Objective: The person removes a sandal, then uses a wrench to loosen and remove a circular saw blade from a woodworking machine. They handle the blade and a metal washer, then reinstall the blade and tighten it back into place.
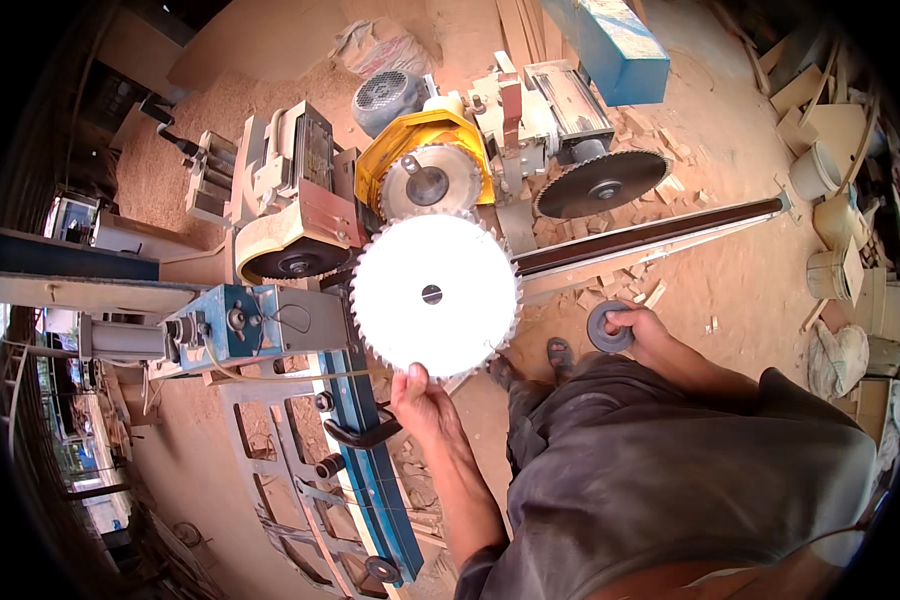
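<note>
My left hand point(425, 402) pinches the near edge of a large toothed circular saw blade point(435, 335). The disc faces me, bright white with glare, a small dark hole at its middle. Behind its upper edge, another saw blade point(450, 178) is mounted on a spindle inside a yellow guard point(380, 150). To the right, my right hand point(635, 330) grips a dark grey ring-shaped flange point(602, 338), thumb over its face and fingers partly hidden behind it.
A dark circular saw blade point(580, 188) sits on the machine at the right, and a belted wheel point(295, 262) at the left. A dark rail point(660, 236) runs rightward. A blue frame beam point(385, 480) stands near my left forearm. Wood offcuts point(635, 285) litter the floor.
</note>
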`<state>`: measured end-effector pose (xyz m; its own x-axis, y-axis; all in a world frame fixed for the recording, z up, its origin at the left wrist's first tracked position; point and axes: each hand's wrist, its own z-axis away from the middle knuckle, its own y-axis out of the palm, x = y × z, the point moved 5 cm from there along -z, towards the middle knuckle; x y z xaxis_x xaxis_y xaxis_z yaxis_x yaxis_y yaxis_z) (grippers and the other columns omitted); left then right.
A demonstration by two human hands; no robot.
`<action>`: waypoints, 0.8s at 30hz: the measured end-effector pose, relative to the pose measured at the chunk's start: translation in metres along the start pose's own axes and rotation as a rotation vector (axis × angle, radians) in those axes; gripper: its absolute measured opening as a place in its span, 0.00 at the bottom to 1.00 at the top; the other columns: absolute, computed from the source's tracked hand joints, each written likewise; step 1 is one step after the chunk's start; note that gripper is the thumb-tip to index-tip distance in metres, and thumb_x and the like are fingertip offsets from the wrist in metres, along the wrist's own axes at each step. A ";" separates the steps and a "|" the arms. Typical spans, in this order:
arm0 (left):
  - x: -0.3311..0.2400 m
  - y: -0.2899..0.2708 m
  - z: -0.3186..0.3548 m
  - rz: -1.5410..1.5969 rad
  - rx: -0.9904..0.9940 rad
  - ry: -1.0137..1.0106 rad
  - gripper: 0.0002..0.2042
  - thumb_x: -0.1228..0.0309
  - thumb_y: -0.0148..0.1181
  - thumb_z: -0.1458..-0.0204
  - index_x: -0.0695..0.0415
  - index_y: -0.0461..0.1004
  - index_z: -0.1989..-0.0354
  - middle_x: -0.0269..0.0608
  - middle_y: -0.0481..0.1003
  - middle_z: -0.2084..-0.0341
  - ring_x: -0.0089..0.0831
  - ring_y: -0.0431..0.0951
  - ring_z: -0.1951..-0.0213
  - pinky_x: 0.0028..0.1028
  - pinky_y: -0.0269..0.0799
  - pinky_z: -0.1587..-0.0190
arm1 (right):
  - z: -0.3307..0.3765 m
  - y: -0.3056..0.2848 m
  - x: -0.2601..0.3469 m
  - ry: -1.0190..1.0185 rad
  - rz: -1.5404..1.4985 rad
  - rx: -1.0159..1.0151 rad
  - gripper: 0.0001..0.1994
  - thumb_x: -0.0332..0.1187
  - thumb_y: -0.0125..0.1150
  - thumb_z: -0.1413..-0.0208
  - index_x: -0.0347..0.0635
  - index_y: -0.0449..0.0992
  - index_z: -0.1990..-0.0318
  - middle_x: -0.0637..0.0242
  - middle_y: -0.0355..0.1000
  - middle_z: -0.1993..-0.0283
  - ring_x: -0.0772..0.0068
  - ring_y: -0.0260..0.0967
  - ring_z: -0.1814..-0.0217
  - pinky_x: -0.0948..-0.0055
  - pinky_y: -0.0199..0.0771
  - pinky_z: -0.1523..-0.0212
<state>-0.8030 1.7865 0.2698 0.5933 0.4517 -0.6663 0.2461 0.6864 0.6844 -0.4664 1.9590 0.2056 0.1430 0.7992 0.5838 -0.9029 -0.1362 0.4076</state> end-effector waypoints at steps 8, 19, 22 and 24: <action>0.060 0.091 -0.182 -0.060 -0.216 -0.105 0.09 0.89 0.55 0.44 0.63 0.68 0.58 0.42 0.73 0.62 0.28 0.75 0.63 0.28 0.75 0.59 | 0.048 -0.064 -0.010 -0.207 -0.143 -0.310 0.07 0.31 0.55 0.42 0.41 0.72 0.57 0.68 0.71 0.72 0.68 0.71 0.70 0.64 0.74 0.69; 0.073 0.107 -0.258 -0.081 -0.204 -0.163 0.09 0.84 0.63 0.49 0.57 0.71 0.67 0.37 0.75 0.65 0.28 0.76 0.63 0.29 0.72 0.64 | 0.054 0.006 -0.036 -0.229 -0.267 -0.473 0.06 0.32 0.56 0.42 0.40 0.73 0.62 0.67 0.72 0.72 0.69 0.70 0.69 0.68 0.73 0.63; 0.077 0.097 -0.239 -0.098 -0.251 -0.186 0.11 0.85 0.62 0.49 0.55 0.68 0.67 0.38 0.76 0.62 0.29 0.77 0.61 0.29 0.72 0.61 | 0.046 0.029 -0.030 -0.247 -0.219 -0.437 0.07 0.31 0.56 0.41 0.38 0.74 0.59 0.66 0.73 0.71 0.70 0.71 0.68 0.70 0.74 0.64; 0.082 0.088 -0.233 -0.118 -0.310 -0.226 0.12 0.85 0.61 0.48 0.53 0.67 0.67 0.38 0.76 0.61 0.29 0.77 0.60 0.29 0.72 0.60 | 0.038 0.049 -0.024 -0.257 -0.195 -0.426 0.07 0.31 0.56 0.41 0.38 0.73 0.59 0.66 0.73 0.71 0.70 0.71 0.68 0.70 0.74 0.64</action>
<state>-0.9112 2.0163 0.2062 0.7372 0.2466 -0.6290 0.1000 0.8809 0.4626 -0.4986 1.9106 0.2379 0.3712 0.6093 0.7007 -0.9265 0.2933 0.2358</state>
